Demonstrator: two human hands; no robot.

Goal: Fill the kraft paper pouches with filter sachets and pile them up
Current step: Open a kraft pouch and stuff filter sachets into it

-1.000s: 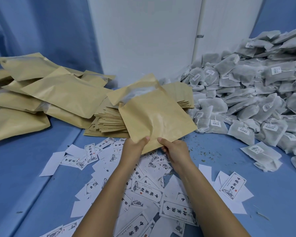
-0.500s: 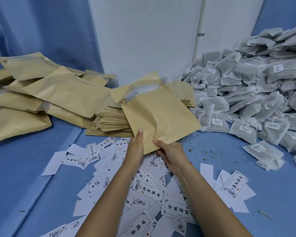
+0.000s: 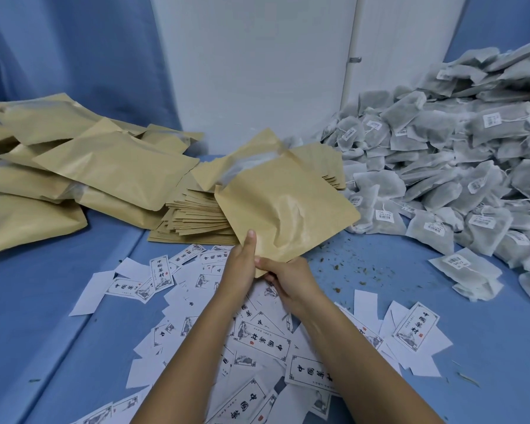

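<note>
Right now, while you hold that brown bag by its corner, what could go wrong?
1. The left hand and right hand pinch the kraft pouch only at its near corner, and its top gapes open, so tipping it might spill anything inside.
2. The paper labels lie loose under the arms; a sweep could scatter them.
3. The sachet heap looks steep and might slide onto the empty pouch stack.

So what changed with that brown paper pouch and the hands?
The left hand slid its thumb up the edge of the tan kraft paper pouch; the right hand moved left to meet it at the lower corner. Both keep holding it. The grey sachet heap stayed put.
</note>
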